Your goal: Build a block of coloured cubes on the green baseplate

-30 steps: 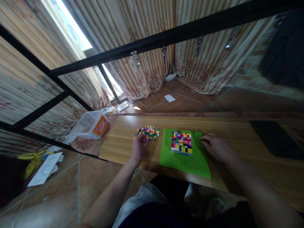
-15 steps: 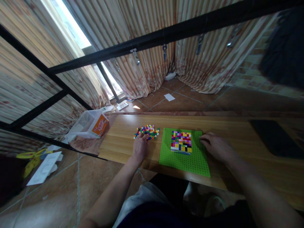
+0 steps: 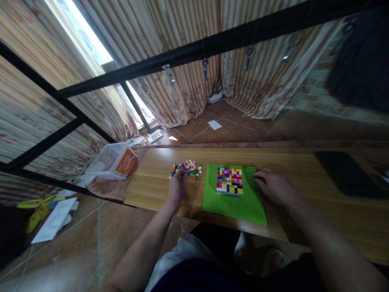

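Note:
A green studded baseplate [image 3: 234, 211] lies on the wooden table. On it sits a square block of small multicoloured toy bricks [image 3: 230, 180], with white, yellow and black ones along its near side. To its left is a loose pile of the same bricks [image 3: 192, 167]. My left hand [image 3: 178, 187] is at the pile's near edge, its fingertips pinched together; anything between them is too small to make out. My right hand [image 3: 272, 184] rests by the baseplate's right edge with fingers curled together, and what they may hold is hidden.
A clear plastic bin [image 3: 111, 160] with an orange label stands beyond the table's left end. A dark flat mat [image 3: 349, 172] lies on the right of the table [image 3: 146, 182]. A black metal bar [image 3: 194, 52] crosses above, in front of striped curtains.
My left hand has lifted slightly from the pile, its fingers drawn into a pinch. My right hand stays by the baseplate's edge. The whole view has shifted a little.

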The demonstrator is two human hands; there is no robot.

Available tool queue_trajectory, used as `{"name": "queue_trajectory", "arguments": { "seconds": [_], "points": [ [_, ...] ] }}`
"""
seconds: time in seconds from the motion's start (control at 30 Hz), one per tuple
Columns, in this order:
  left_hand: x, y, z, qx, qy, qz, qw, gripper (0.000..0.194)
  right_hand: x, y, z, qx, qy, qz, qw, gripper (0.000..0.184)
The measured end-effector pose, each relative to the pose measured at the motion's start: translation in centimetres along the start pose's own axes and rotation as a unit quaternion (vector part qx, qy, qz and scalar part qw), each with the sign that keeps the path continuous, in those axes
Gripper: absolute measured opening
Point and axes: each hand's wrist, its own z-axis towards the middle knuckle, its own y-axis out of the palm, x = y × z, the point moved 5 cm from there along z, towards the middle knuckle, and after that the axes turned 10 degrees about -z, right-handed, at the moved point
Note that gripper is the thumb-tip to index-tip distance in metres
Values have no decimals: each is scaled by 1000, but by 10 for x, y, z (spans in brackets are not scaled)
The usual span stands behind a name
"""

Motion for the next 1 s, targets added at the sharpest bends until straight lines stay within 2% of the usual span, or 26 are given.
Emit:
{"name": "queue_trajectory", "arguments": {
  "seconds": [0.13, 0.37, 0.67, 0.87, 1.0],
  "points": [
    [2, -1, 0, 15, -2, -27, 1000, 13, 1, -1, 0, -6, 11, 7, 1000, 23],
    [9, 2, -4, 10, 23, 14, 1000, 14, 0, -2, 0, -2, 11, 15, 1000, 24],
    [15, 10, -4, -61, 86, 121, 987, 20, 0, -1, 0, 7, 3, 12, 1000, 23],
    [14, 10, -6, -51, 75, 145, 985, 18, -1, -2, -1, 10, 4, 11, 1000, 23],
    [17, 7, -8, -34, 66, 124, 989, 17, -3, -4, 0, 1, 2, 8, 1000, 24]
  ]
}}
